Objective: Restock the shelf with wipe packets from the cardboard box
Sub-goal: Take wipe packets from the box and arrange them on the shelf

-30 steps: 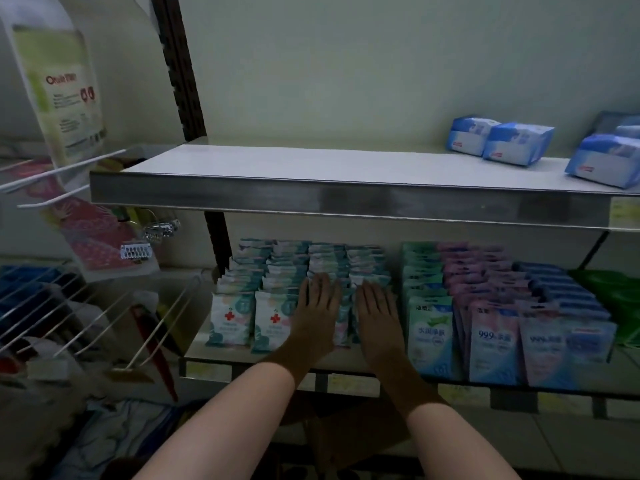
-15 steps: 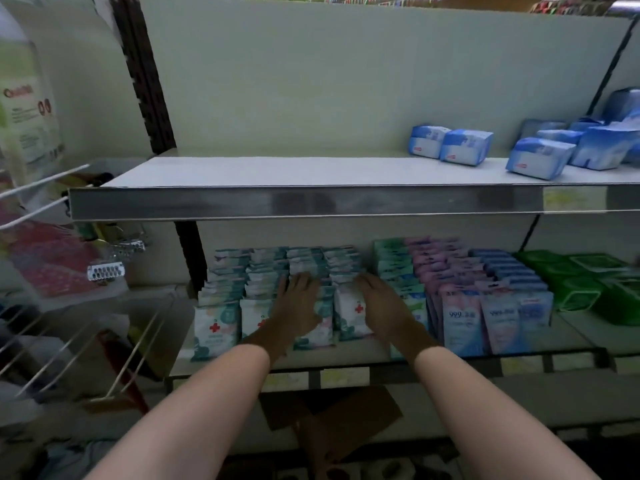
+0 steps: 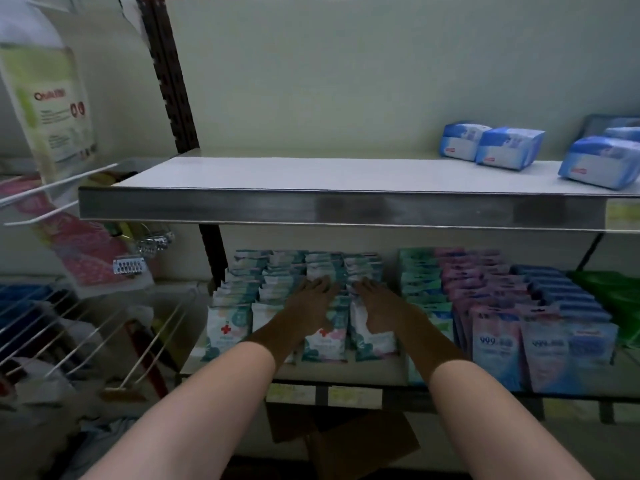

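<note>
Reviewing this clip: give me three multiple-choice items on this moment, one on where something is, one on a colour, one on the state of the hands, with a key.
1. Where do the blue-and-white packs lie?
A. on the upper shelf, right part
B. on the lower shelf, left end
C. on the floor

2. What colour is the cross on the front white-and-teal wipe packets?
A. green
B. red
C. black

3. How are the two hands placed?
A. both hanging below the shelf
B. one lifting a pack from the upper shelf
C. both laid on the wipe packet rows, fingers extended

Key: 1 A, the packs sit on the upper shelf toward the right. 2 B, a red cross shows on the front packet. 3 C, the left hand and right hand rest on the rows on the lower shelf.
</note>
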Available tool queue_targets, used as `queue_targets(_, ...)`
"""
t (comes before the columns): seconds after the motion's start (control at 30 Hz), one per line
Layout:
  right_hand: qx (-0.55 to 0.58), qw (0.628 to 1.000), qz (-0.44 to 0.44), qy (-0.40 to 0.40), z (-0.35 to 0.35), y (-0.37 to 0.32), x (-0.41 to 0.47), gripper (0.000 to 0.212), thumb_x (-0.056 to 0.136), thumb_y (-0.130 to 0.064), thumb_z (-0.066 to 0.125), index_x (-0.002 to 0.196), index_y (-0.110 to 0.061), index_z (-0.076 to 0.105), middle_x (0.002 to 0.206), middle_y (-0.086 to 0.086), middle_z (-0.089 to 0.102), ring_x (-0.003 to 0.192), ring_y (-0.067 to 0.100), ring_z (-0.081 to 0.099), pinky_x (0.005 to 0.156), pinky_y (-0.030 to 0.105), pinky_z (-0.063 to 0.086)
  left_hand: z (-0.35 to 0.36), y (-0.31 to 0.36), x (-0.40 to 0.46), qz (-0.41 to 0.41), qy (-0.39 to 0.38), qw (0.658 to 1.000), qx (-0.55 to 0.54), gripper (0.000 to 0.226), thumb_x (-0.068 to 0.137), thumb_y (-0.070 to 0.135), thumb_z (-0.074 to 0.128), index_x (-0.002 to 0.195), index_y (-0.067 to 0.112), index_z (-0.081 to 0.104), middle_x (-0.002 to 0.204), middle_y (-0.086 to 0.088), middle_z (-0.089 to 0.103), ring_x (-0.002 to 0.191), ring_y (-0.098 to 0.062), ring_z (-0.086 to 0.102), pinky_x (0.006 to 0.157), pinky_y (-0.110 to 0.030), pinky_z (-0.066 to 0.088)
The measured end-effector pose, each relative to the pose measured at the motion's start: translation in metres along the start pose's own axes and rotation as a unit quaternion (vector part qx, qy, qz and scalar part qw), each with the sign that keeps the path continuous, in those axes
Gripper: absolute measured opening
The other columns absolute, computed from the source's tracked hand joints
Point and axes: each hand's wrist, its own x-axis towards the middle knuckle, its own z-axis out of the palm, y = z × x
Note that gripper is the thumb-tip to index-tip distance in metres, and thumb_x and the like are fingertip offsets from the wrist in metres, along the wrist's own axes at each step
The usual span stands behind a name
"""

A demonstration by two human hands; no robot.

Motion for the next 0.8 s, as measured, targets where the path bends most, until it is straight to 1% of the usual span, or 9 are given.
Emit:
queue_targets(0.2,-0.022,1.000,0.000,0.004,0.008,-0.002,0.000,0.092,0.087,-0.011,0.063,0.156,-0.009,0.001,0.162,0.015,0.006,0.148,0.032,0.011,0.121,0.042,0.016,0.001,-0.002,-0.003,0.003,-0.011,1.000,0.025,0.097,0.088,0.042,0.065,0.155,0.018,-0.002,0.163,-0.010,-0.004,0.150,-0.024,0.002,0.120,-0.042,0.000)
queue_targets(0.33,-0.024,0.999,0.002,0.031,0.013,-0.007,-0.006,0.089,0.088,-0.008,0.062,0.155,-0.007,0.003,0.161,0.016,0.009,0.147,0.033,0.015,0.119,0.041,0.022,0.006,-0.004,-0.005,-0.004,0.003,1.000,0.021,0.096,0.090,0.046,0.061,0.155,0.019,-0.004,0.163,-0.009,-0.005,0.150,-0.022,0.001,0.121,-0.043,0.001)
queue_targets(0.47,0.026,1.000,0.001,-0.006,0.003,-0.006,-0.006,0.093,0.080,-0.006,0.069,0.155,-0.009,0.013,0.158,0.013,0.019,0.142,0.033,0.026,0.115,0.041,0.032,0.004,-0.003,-0.012,-0.002,0.008,1.000,0.006,0.094,0.091,0.051,0.057,0.156,0.020,-0.004,0.163,-0.007,-0.004,0.150,-0.022,0.001,0.120,-0.045,-0.002)
queue_targets(0.53,0.119,0.992,0.023,-0.025,-0.007,-0.006,-0.004,0.087,0.076,-0.006,0.069,0.151,-0.014,0.026,0.152,0.010,0.034,0.133,0.030,0.040,0.107,0.041,0.043,0.001,-0.005,-0.009,-0.003,0.006,0.999,-0.054,0.086,0.091,0.057,0.053,0.156,0.022,0.008,0.162,-0.005,0.007,0.150,-0.022,0.008,0.121,-0.047,0.003)
queue_targets(0.57,0.159,0.987,0.033,-0.008,-0.011,-0.006,-0.003,0.077,0.078,-0.008,0.067,0.147,-0.016,0.034,0.145,0.009,0.043,0.127,0.028,0.048,0.102,0.039,0.047,-0.001,-0.006,-0.008,-0.001,0.021,0.995,-0.101,0.076,0.093,0.055,0.051,0.154,0.020,0.022,0.160,-0.006,0.019,0.147,-0.025,0.019,0.120,-0.047,0.013)
queue_targets(0.63,0.183,0.980,0.060,0.054,-0.022,-0.003,0.001,0.055,0.083,-0.011,0.065,0.136,-0.013,0.049,0.129,0.009,0.057,0.114,0.027,0.058,0.096,0.037,0.051,-0.006,-0.010,-0.004,-0.010,0.071,0.985,-0.156,0.050,0.097,0.041,0.045,0.139,0.014,0.049,0.148,-0.012,0.042,0.134,-0.032,0.042,0.110,-0.040,0.033)
queue_targets(0.67,0.178,0.978,0.076,0.079,-0.027,-0.001,0.004,0.047,0.085,-0.010,0.064,0.131,-0.011,0.053,0.123,0.010,0.060,0.108,0.028,0.061,0.092,0.037,0.052,-0.009,-0.013,-0.003,-0.022,0.089,0.985,-0.146,0.043,0.099,0.032,0.043,0.136,0.012,0.053,0.146,-0.014,0.045,0.132,-0.032,0.044,0.108,-0.037,0.035)
queue_targets(0.73,0.173,0.975,0.090,0.102,-0.031,0.001,0.007,0.042,0.085,-0.007,0.062,0.126,-0.007,0.054,0.116,0.012,0.063,0.103,0.029,0.062,0.091,0.039,0.053,-0.009,-0.016,0.001,-0.057,0.097,0.986,-0.120,0.045,0.103,0.025,0.039,0.147,0.014,0.040,0.156,-0.011,0.032,0.141,-0.029,0.031,0.116,-0.036,0.024)
queue_targets(0.8,0.171,0.977,0.076,0.102,-0.032,-0.002,0.009,0.042,0.086,-0.006,0.061,0.127,-0.008,0.054,0.120,0.013,0.063,0.106,0.030,0.062,0.093,0.040,0.053,-0.009,-0.015,0.007,-0.086,0.064,0.990,-0.090,0.052,0.104,0.029,0.033,0.154,0.016,0.023,0.161,-0.008,0.016,0.148,-0.027,0.016,0.121,-0.040,0.011)
